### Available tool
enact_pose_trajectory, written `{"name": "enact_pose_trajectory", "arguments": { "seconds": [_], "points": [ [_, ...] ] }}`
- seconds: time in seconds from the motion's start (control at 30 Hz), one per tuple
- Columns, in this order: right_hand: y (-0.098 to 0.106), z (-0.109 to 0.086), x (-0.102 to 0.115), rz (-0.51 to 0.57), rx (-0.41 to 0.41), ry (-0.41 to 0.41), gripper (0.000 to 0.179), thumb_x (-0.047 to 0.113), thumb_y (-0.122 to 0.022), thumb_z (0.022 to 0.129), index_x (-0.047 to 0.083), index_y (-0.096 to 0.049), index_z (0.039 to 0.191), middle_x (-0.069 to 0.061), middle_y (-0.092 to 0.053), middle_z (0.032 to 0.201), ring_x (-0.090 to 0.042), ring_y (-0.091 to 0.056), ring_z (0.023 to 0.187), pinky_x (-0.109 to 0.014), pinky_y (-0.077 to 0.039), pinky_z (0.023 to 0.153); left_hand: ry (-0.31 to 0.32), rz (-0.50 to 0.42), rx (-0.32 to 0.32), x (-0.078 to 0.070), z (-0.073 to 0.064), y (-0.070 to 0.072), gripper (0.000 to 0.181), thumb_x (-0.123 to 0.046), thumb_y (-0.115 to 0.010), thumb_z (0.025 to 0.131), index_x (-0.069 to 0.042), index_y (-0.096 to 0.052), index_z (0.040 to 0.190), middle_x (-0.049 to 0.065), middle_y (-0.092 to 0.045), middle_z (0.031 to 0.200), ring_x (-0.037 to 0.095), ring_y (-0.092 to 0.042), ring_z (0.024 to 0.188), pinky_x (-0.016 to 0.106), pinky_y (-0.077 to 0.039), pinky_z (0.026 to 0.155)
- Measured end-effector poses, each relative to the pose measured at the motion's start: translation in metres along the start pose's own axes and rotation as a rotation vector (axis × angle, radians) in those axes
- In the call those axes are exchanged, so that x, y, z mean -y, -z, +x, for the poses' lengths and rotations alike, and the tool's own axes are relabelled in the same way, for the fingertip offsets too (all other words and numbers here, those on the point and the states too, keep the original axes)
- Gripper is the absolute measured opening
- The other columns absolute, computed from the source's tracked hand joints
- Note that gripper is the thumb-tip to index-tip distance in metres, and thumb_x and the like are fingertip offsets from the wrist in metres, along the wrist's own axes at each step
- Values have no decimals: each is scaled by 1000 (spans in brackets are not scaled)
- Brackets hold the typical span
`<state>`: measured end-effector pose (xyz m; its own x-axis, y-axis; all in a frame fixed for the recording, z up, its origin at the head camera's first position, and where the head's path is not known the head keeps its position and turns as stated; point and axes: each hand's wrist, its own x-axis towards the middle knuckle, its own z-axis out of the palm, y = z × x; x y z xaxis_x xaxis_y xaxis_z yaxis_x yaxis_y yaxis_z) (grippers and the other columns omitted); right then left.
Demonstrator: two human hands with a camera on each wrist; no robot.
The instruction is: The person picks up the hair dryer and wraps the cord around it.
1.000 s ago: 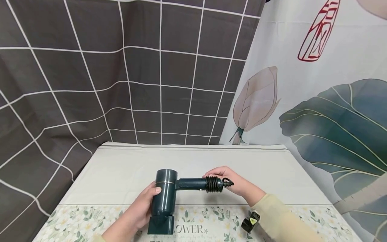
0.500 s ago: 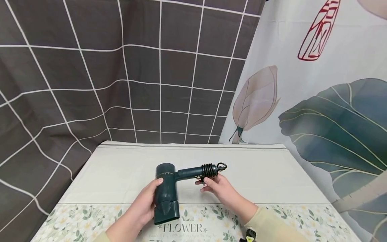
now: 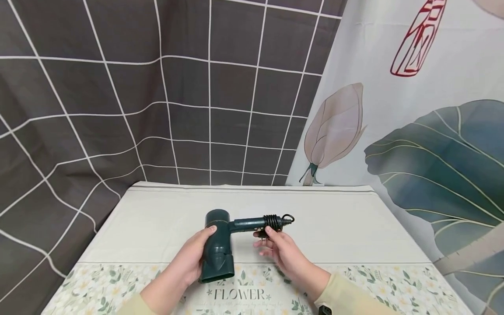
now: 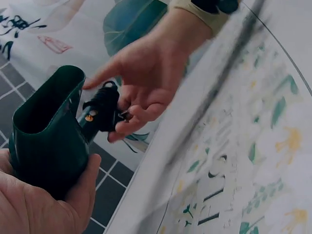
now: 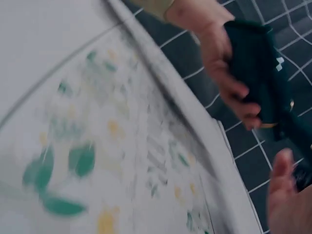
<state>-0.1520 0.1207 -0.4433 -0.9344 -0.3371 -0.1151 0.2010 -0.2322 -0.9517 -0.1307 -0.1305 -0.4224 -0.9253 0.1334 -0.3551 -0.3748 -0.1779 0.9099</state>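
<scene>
A dark green hair dryer (image 3: 218, 249) is held up above the table, its flat nozzle (image 3: 218, 269) pointing down toward the person. My left hand (image 3: 188, 261) grips the barrel, with the thumb over its upper side. The handle (image 3: 247, 224) extends to the right, and a black cord (image 3: 271, 222) is wound in coils round its end. At those coils my right hand (image 3: 289, 253) pinches the cord's black plug (image 3: 262, 235) between thumb and fingers. Metal prongs show beside the right fingers (image 4: 141, 114) in the left wrist view. The right wrist view is blurred.
A white table cover (image 3: 334, 227) with a floral band (image 3: 98, 284) and the word FLOWER lies under the hands. Behind it hangs a dark grid-patterned curtain (image 3: 185, 87). A white cloth with leaf prints (image 3: 433, 175) hangs at the right.
The right hand has moved from behind the handle's end to below it and now holds the plug. The hair dryer has risen slightly and turned, showing its nozzle opening.
</scene>
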Motion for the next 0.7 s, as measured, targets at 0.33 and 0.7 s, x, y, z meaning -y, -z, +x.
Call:
{"name": "enact_pose_trajectory", "arguments": {
  "seconds": [0.33,0.7],
  "points": [
    [4,14,-10,135,-169,-204,60,50,-56,98,-3,-49,126,-12,-67,102,-21,-72,91,-32,-56,85,32,71,9,7,21,0,92,-59,-58,92,7,-28,148,26,-55,130,27,-68,103,40,-55,86],
    [12,23,-17,75,-288,-287,61,43,-61,97,-10,-47,124,-16,-63,98,-24,-73,85,-36,-58,79,66,306,-3,12,44,10,82,-61,-52,94,6,-45,141,17,-67,108,23,-69,87,38,-58,72]
  ]
}}
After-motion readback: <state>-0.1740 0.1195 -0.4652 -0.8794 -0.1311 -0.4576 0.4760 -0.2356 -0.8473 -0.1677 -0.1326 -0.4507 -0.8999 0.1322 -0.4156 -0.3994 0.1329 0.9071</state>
